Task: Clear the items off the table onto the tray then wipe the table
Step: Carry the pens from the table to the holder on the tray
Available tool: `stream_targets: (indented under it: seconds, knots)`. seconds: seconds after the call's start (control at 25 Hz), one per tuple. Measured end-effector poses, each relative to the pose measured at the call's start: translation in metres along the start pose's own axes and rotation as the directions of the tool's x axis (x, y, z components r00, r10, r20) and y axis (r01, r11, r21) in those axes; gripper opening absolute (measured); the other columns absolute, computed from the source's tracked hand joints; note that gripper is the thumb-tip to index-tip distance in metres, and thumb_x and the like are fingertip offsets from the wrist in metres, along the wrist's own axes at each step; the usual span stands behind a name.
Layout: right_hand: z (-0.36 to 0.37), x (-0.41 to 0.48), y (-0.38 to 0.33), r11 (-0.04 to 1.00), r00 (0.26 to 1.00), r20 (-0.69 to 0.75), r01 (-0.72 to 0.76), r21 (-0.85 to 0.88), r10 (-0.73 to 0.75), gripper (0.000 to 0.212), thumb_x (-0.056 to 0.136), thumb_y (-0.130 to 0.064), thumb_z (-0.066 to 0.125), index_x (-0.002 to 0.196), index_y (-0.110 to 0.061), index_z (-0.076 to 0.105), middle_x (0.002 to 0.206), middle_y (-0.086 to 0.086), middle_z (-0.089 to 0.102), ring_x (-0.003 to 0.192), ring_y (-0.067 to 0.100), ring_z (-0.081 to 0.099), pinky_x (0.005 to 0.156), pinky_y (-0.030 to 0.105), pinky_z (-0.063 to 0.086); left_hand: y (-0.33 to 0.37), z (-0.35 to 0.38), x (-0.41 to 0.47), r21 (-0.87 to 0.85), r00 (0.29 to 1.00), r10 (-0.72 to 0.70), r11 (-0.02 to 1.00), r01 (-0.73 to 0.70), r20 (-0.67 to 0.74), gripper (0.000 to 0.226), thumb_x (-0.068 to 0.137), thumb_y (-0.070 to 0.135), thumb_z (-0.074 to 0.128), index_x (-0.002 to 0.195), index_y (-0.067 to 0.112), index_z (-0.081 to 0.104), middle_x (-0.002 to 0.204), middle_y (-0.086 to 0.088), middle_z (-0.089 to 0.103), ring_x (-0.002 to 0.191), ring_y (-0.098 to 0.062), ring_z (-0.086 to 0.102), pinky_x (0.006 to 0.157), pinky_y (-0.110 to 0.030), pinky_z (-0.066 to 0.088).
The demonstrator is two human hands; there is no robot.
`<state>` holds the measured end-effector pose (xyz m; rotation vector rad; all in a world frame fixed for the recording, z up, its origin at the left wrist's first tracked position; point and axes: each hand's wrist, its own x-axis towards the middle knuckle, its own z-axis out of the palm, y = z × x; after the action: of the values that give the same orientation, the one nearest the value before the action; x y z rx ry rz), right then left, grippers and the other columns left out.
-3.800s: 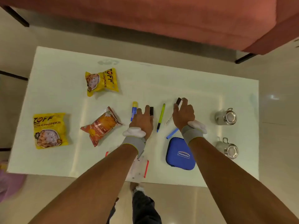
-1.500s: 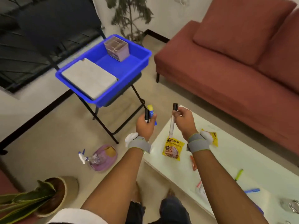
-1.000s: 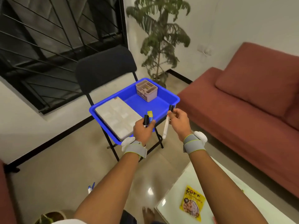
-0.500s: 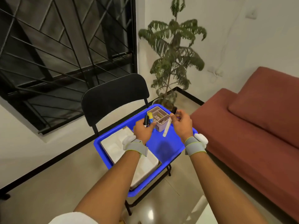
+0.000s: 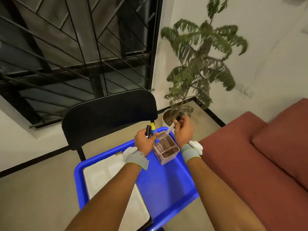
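Both hands moved nearer over blue tray (image 5: 168,189); left hand (image 5: 144,140) pinches two markers (image 5: 150,130), right hand (image 5: 183,130) pinches white pen (image 5: 170,130) above pink organizer (image 5: 166,148).

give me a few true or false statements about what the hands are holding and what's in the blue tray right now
1. The left hand holds a black marker and a yellow-capped blue pen in one grip. True.
2. The right hand is empty. False: it holds a white marker angled down over the pink compartmented organiser box.
3. The organiser box stands on the floor. False: it sits in the blue plastic tray.
4. A folded pale cloth lies in the tray. True.
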<state>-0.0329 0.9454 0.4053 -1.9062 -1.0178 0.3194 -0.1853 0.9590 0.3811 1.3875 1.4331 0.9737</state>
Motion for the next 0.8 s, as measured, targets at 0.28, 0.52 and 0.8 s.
stream_targets:
  seconds: [0.28, 0.52, 0.8]
  knots:
    - [0.046, 0.033, 0.057, 0.996, 0.965, 0.261, -0.004, -0.091, 0.027, 0.018, 0.094, -0.016, 0.058, 0.107, -0.004, 0.054, 0.089, 0.013, 0.07, 0.083, 0.035, 0.064, 0.07, 0.032, 0.045, -0.007, 0.038, 0.038, 0.086, 0.996, -0.087, 0.992, 0.087, -0.003, 0.02, 0.081, 0.026, 0.075, 0.078, 0.013, 0.061, 0.069, -0.005, 0.059, 0.063, -0.021, 0.05, 0.061, -0.029, 0.043]
    - [0.058, 0.036, 0.081, 0.982, 0.889, 0.437, -0.065, -0.176, 0.137, 0.024, 0.088, -0.015, 0.064, 0.108, -0.004, 0.058, 0.098, 0.016, 0.067, 0.09, 0.036, 0.063, 0.082, 0.037, 0.051, -0.024, 0.047, 0.049, 0.124, 0.993, -0.114, 0.986, 0.115, -0.017, 0.025, 0.08, 0.028, 0.076, 0.08, 0.007, 0.063, 0.071, -0.014, 0.062, 0.069, -0.034, 0.058, 0.065, -0.041, 0.051]
    - [0.034, 0.022, 0.023, 0.993, 0.908, 0.405, 0.114, -0.001, -0.104, 0.034, 0.092, -0.04, 0.06, 0.121, -0.022, 0.057, 0.098, -0.004, 0.061, 0.083, 0.01, 0.056, 0.079, 0.024, 0.047, -0.018, 0.044, 0.048, 0.117, 0.993, -0.041, 0.993, 0.028, 0.109, 0.016, 0.083, 0.016, 0.072, 0.074, 0.023, 0.059, 0.062, 0.003, 0.055, 0.054, -0.009, 0.049, 0.053, -0.013, 0.041]
